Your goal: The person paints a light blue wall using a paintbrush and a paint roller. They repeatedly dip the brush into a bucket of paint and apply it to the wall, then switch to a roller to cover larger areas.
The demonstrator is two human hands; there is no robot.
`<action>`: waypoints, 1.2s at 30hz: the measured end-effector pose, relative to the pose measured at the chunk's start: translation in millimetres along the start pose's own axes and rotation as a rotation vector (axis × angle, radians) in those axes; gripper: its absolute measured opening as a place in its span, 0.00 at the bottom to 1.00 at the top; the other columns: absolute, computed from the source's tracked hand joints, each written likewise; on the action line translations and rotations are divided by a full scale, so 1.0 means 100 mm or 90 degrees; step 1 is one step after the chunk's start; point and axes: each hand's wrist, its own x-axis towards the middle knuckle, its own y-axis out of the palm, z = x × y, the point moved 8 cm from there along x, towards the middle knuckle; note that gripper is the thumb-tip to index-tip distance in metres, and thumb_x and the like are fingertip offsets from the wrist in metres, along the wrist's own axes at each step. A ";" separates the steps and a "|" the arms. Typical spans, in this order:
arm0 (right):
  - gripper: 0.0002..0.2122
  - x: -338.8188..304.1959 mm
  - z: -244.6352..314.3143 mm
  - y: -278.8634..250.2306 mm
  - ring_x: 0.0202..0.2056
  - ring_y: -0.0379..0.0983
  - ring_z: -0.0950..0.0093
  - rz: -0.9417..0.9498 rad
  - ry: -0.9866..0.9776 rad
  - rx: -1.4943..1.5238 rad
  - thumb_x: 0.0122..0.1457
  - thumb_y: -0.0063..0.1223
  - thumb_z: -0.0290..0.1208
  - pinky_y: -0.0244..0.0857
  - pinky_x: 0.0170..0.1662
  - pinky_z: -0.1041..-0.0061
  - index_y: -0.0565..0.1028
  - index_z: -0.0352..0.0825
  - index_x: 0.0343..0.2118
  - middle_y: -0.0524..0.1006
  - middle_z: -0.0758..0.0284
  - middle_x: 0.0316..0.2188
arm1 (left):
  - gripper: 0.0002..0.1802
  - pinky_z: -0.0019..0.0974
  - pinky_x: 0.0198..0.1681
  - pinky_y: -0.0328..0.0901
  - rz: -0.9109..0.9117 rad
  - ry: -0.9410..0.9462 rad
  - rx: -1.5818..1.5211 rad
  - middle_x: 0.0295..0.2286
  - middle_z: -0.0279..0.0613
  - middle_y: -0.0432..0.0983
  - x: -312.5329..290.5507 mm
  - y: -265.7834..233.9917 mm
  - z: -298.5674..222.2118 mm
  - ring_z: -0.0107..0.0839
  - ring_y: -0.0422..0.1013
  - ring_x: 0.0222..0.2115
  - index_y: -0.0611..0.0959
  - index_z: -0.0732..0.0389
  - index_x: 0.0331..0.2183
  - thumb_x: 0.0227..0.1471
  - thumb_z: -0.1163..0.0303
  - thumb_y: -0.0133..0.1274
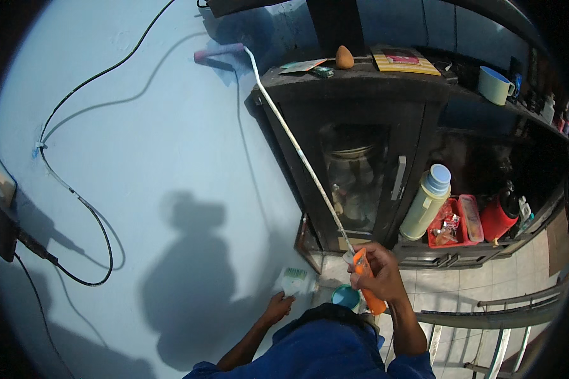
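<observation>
My right hand (380, 273) is closed around the orange handle of a long paint roller (297, 146). Its pale rod slants up and to the left across the dark cabinet's front. The purple roller sleeve (219, 52) lies at the light blue wall (171, 132), left of the cabinet top; whether it presses on the wall I cannot tell. Low at the wall, my left hand (278, 307) grips a flat paintbrush (293, 283), pale with a wide green-marked end. Between my hands, near my body, a round container of blue-green paint (345, 296) is partly covered by my clothing.
A dark cabinet (373, 104) with a glass door stands to the right. Its shelves carry a thermos (427, 202), a red basket (450, 222) and a mug (494, 85). A black cable (101, 72) loops over the wall. Metal rails (501, 347) show at lower right.
</observation>
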 end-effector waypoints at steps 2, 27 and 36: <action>0.21 0.07 -0.06 -0.01 0.26 0.70 0.81 0.032 0.022 0.076 0.45 0.55 0.22 0.67 0.28 0.81 0.64 0.32 0.45 0.71 0.65 0.30 | 0.12 0.27 0.15 0.55 -0.013 0.007 -0.012 0.17 0.33 0.62 0.04 -0.04 0.13 0.21 0.58 0.15 0.70 0.65 0.30 0.47 0.65 0.50; 0.26 1.08 0.23 0.54 0.17 0.68 0.75 0.081 -0.007 -0.219 0.57 0.39 0.29 0.63 0.24 0.74 0.47 0.36 0.57 0.72 0.58 0.19 | 0.12 0.29 0.16 0.57 -0.131 -0.114 -0.061 0.17 0.34 0.63 -0.29 -0.12 0.43 0.24 0.60 0.15 0.71 0.65 0.29 0.47 0.66 0.49; 0.25 1.18 0.55 0.50 0.19 0.72 0.71 0.090 0.004 -0.256 0.57 0.38 0.28 0.68 0.29 0.72 0.46 0.35 0.57 0.73 0.57 0.22 | 0.11 0.29 0.15 0.56 -0.135 -0.049 -0.066 0.17 0.34 0.62 -0.29 -0.14 0.36 0.23 0.59 0.14 0.70 0.64 0.28 0.47 0.66 0.50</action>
